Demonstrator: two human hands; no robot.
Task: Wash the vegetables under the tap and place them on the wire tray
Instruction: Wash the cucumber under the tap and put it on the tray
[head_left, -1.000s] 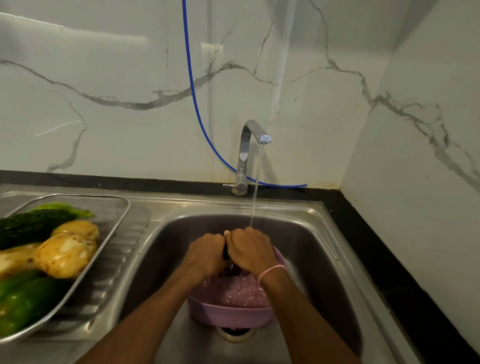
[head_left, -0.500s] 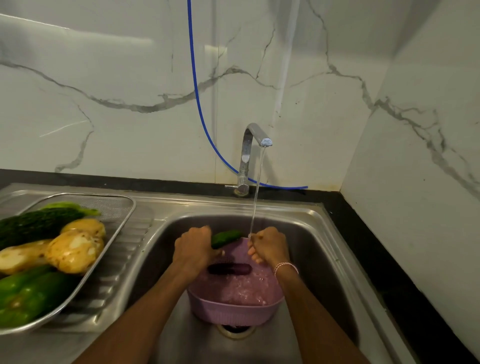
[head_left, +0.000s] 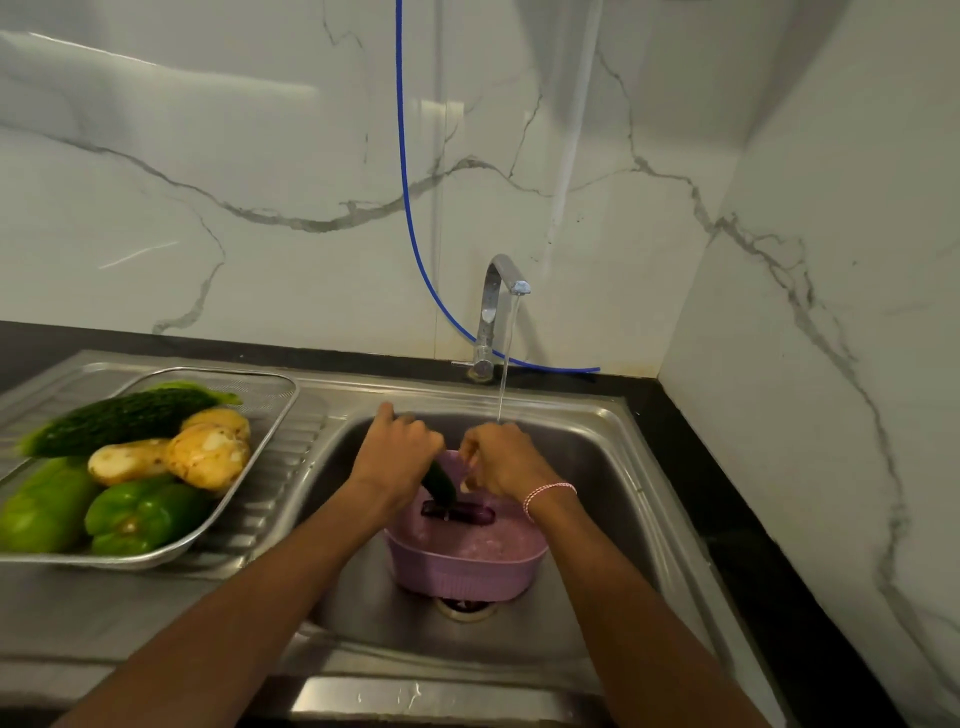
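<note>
A chrome tap (head_left: 493, 306) runs a thin stream of water onto my right hand (head_left: 498, 460), whose fingers are curled; I cannot see anything in it. My left hand (head_left: 397, 449) grips a dark green cucumber (head_left: 440, 483) that points down into a pink colander (head_left: 467, 564) standing over the drain in the steel sink (head_left: 587, 457). A purple eggplant (head_left: 460, 513) lies in the colander. On the drainboard at left, the wire tray (head_left: 265, 405) holds a bitter gourd (head_left: 117, 421), potatoes (head_left: 205, 454) and green peppers (head_left: 143, 517).
A blue hose (head_left: 402, 171) hangs down the marble wall and curves behind the tap. A marble side wall closes the right. A black counter strip (head_left: 727, 499) borders the sink at the back and right.
My hands have parted. The left hand has swung the cucumber from level under the stream to pointing down into the colander, moving left; the right hand has let go of it.
</note>
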